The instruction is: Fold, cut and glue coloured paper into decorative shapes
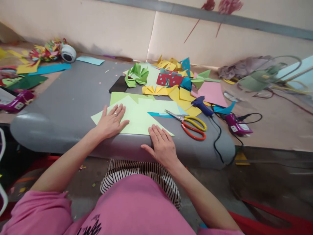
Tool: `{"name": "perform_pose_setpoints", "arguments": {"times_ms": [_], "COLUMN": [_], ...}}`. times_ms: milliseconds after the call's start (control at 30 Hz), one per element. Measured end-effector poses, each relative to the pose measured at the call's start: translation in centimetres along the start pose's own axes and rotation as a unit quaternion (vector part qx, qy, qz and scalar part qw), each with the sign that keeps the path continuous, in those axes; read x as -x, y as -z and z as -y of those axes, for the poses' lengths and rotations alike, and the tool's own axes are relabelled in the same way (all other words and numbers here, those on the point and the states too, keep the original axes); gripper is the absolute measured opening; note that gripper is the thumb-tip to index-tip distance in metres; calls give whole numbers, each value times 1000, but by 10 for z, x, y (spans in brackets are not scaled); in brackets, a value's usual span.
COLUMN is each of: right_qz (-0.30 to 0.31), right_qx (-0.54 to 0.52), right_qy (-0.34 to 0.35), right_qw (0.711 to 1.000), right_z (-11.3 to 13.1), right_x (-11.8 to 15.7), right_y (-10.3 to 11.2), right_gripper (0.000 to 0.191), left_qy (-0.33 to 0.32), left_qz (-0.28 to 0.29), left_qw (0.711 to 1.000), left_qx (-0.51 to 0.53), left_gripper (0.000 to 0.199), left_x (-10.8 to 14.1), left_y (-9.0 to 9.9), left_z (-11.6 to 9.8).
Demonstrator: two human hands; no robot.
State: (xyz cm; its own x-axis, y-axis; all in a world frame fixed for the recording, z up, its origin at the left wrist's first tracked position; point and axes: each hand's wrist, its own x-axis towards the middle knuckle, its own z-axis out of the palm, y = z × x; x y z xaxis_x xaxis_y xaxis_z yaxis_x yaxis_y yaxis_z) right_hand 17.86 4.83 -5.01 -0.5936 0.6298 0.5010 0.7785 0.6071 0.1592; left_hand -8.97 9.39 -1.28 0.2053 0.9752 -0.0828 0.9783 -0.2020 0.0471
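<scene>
A pale green sheet of paper [137,117], folded to a triangular shape, lies on the grey mat [73,98] near its front edge. My left hand [111,122] rests flat on the sheet's left part, fingers spread, a ring on one finger. On the lower right edge of the sheet lies my right hand [161,145], its fingers stretched out and thumb apart. Neither hand grips anything. Behind the sheet is a brighter green paper [117,98]. Scissors with red and yellow handles [183,122] lie open-bladed to the right, their tip over the paper.
Folded yellow and red papers [168,80] heap at the back, beside a green folded piece [137,75] and a black phone [119,85]. A blue glue gun [202,106] with a black cord lies right. Purple boxes [237,124] and a white tape roll [68,53] sit farther out.
</scene>
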Motion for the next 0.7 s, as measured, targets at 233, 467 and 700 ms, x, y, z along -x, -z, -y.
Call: {"name": "perform_pose_setpoints", "arguments": {"times_ms": [233,467,700], "right_qz": [-12,-18,-7], "right_qx": [11,-13,-27], "right_qy": [13,29,13], "right_qw": [1000,999,1000], "right_z": [-3,-8,-8], "right_x": [1,0,-1], "right_y": [-5,-7,-6], "right_gripper": [65,66,71], "left_qy": [-99,-127,-58], "left_qz": [-170,-185,-159], "left_qw": [980,974,986], "left_qx": [2,13,-7], "left_gripper": [66,114,102], "left_x": [40,53,101], "left_y": [-11,-47,-33], "left_z": [-51,-97,-19]}}
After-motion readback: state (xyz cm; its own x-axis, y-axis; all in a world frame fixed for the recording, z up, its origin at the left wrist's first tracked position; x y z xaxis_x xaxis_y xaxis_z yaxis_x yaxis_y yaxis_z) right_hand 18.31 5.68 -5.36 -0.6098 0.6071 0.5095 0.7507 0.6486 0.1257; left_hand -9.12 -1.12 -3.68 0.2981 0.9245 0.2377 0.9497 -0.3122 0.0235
